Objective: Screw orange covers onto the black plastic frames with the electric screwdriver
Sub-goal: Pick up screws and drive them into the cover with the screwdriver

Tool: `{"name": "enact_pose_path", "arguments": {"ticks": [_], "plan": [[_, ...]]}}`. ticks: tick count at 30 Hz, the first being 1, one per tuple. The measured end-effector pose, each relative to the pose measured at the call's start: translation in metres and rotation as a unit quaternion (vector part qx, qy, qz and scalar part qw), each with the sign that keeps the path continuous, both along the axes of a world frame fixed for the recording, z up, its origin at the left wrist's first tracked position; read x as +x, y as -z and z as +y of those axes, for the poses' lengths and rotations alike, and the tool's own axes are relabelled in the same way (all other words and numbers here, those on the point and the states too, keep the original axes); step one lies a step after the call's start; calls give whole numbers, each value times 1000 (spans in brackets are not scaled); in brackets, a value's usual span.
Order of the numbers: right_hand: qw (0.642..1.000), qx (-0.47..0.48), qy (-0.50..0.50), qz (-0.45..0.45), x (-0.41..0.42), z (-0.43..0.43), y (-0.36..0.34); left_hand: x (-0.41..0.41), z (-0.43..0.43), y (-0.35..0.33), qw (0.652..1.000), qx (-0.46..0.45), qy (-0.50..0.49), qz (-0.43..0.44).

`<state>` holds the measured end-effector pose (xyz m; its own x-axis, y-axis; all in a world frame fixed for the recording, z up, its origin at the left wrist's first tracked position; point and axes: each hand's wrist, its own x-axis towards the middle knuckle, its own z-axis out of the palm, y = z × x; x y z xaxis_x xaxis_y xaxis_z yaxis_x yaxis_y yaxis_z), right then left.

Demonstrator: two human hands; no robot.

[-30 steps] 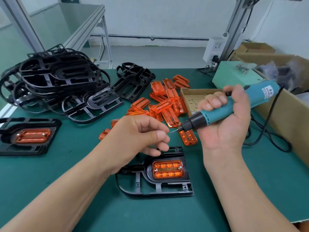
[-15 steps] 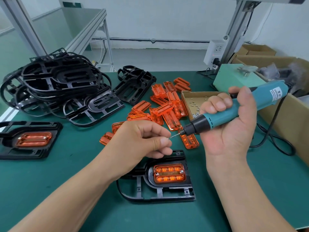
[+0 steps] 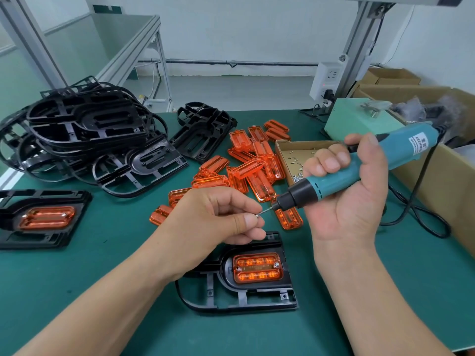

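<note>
While my left hand pinches a small screw between thumb and forefinger at the bit tip, I note my right hand wrapped round the teal electric screwdriver, the black plastic frame with its seated orange cover lying just below both hands and the loose orange covers beyond them.

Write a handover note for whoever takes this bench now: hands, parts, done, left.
Left hand pinches a small silver screw at the bit tip.
Right hand grips the teal electric screwdriver, off the table.
Black plastic frame lies in front, translucent orange cover seated; one screw shows at its right end.
Another covered frame far left; bare frames stacked behind; loose orange covers mid-table; screws in the open cardboard box.
Left: probably drive this screw at the cover's left end, then the bare frames.
</note>
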<state>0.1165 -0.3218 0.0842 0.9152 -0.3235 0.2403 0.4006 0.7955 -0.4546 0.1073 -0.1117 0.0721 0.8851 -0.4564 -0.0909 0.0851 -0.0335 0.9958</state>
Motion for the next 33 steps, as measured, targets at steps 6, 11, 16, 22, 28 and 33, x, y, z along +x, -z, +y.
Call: {"name": "enact_pose_path", "arguments": {"ticks": [6, 11, 16, 22, 28, 33], "plan": [[1000, -11, 3, 6, 0, 0, 2, 1, 1, 2, 1000, 0, 4, -12], [999, -27, 10, 44, 1, 6, 6, 0, 1, 5, 992, 82, -14, -99], [997, -13, 2, 70, 0, 7, 12, -1, 2, 5, 982, 122, -6, -142], [996, -10, -21, 81, -2, 8, 14, 10, 20, -3, 947, 232, 48, -216], [988, -99, -109, 44, -10, 20, 13, 16, 41, -9, 856, 436, 174, -215], [977, -167, -133, 27, -16, 29, 11, 14, 34, -6, 834, 454, 186, -251]]}}
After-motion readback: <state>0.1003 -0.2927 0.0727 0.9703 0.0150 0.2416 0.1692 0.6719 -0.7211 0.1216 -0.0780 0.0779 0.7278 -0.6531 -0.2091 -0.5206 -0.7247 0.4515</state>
